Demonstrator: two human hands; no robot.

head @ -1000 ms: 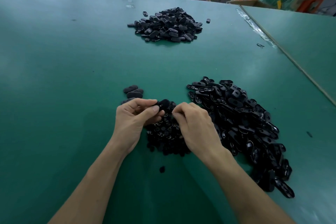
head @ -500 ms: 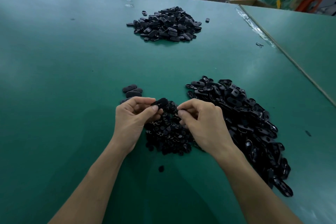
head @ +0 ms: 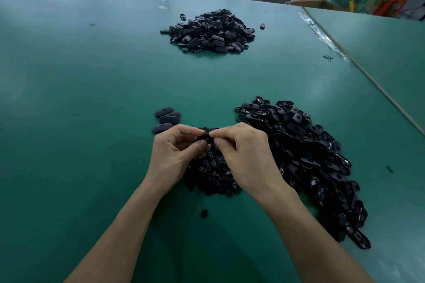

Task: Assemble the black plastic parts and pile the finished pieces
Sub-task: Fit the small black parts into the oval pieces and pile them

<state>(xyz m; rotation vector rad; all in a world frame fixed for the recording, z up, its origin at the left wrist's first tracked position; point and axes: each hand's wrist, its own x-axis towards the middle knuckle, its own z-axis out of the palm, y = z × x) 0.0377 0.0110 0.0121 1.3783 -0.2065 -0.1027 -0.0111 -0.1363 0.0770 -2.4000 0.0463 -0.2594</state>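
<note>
While the left hand (head: 177,151) and right hand (head: 247,158) both pinch one small black plastic part (head: 205,137), seemingly half-joined, a skewed press could flick it into the loose heap of small black pieces (head: 211,177) just beneath, at six o'clock.

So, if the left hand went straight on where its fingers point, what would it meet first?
Likely the right hand: the left hand has its fingers pointing rightward at it, and both pinch the same small part between them.
</note>
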